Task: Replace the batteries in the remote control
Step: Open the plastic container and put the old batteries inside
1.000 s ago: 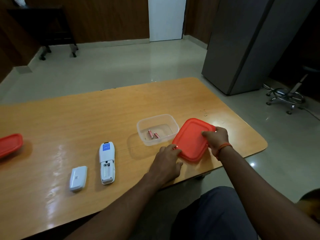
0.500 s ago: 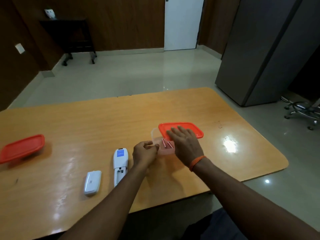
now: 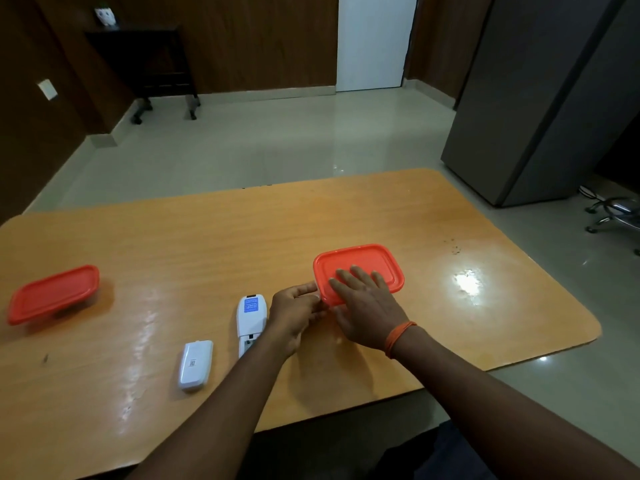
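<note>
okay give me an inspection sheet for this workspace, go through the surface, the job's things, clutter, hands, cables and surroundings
Surface: wooden table, glossy, with a bright glare patch at right.
Job's things: remote control lies back-up with its battery bay open; its battery cover lies apart, to its left. Red lid sits on a container by the hands; contents hidden.
Clutter: second red-lidded container at the left edge; small dark specks on the table.
Hands: right hand lies flat on the red lid; left hand grips the lid's near-left edge.
Cables: a cable on the floor at far right, by the chair base.
Surroundings: grey cabinet, white door, dark stand by the wall.
</note>
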